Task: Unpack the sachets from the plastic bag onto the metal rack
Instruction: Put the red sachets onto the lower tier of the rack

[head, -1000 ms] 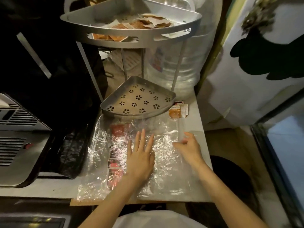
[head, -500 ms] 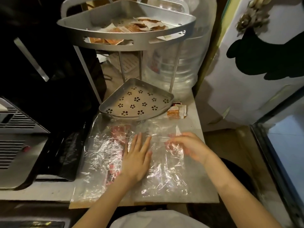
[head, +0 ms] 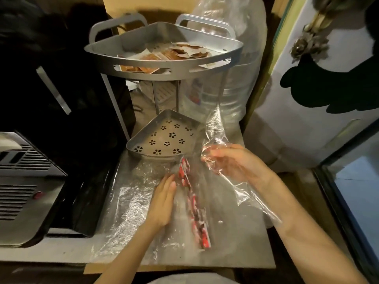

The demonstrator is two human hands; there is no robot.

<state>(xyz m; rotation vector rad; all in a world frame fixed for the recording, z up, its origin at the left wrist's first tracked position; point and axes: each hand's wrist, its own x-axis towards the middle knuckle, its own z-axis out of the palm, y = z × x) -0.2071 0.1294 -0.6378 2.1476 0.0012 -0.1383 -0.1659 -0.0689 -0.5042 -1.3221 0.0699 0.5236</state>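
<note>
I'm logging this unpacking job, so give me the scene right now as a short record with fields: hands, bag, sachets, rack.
left hand: fingers straight, resting flat on the plastic bag beside the sachets
right hand: grips a lifted edge of the bag
red sachets: a strip, inside the bag on the counter
metal rack, top shelf: already holds brown and pale sachets
metal rack, bottom shelf: perforated floor bare where visible
behind rack: large clear water bottle
</note>
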